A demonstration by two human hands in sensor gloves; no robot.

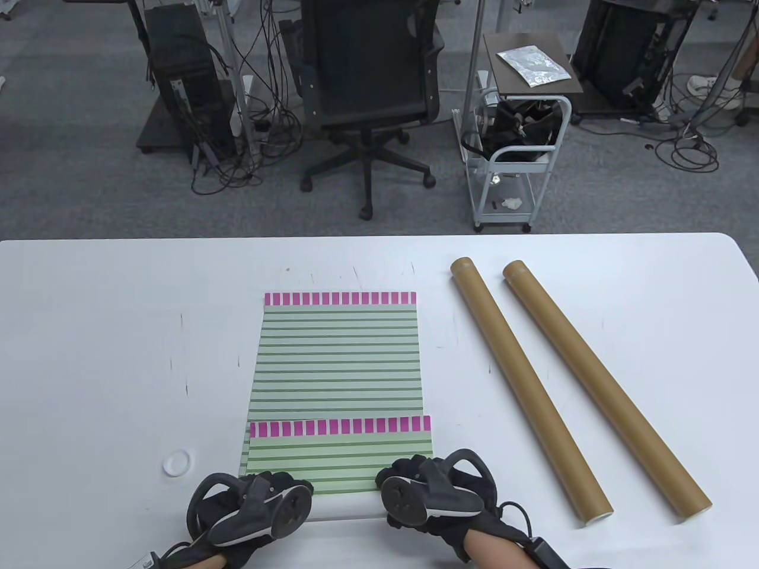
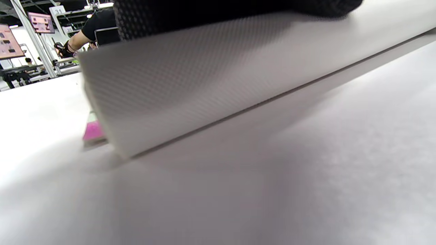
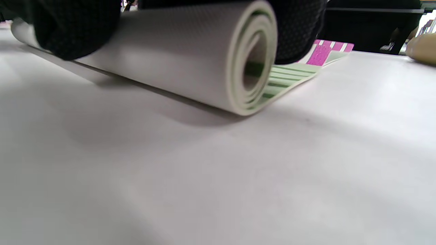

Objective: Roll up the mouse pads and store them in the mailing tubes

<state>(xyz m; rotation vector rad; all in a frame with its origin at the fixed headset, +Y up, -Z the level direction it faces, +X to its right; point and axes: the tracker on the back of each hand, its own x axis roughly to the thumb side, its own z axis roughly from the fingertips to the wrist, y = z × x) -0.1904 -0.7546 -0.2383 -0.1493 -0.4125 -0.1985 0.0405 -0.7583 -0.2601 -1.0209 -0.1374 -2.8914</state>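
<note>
- Rolling the near mouse pad is the step in hand: its near end is already wound into a few turns at the tabletop's front edge, while the striped remainder lies flat, overlapping the second mouse pad beyond it.
- Both hands sit on the roll, the left hand at its left end and the right hand at its right end; the right wrist view shows gloved fingers curled over the roll, and the left ones seem to press on top likewise.
- To do it well, both hands should push forward evenly, so that the ends stay flush and the roll does not cone.
- Keeping the coil tight matters, since it must slide into a mailing tube; the second tube lies just beside it, to the right.
- A white cap ring rests left of the pads.
</note>
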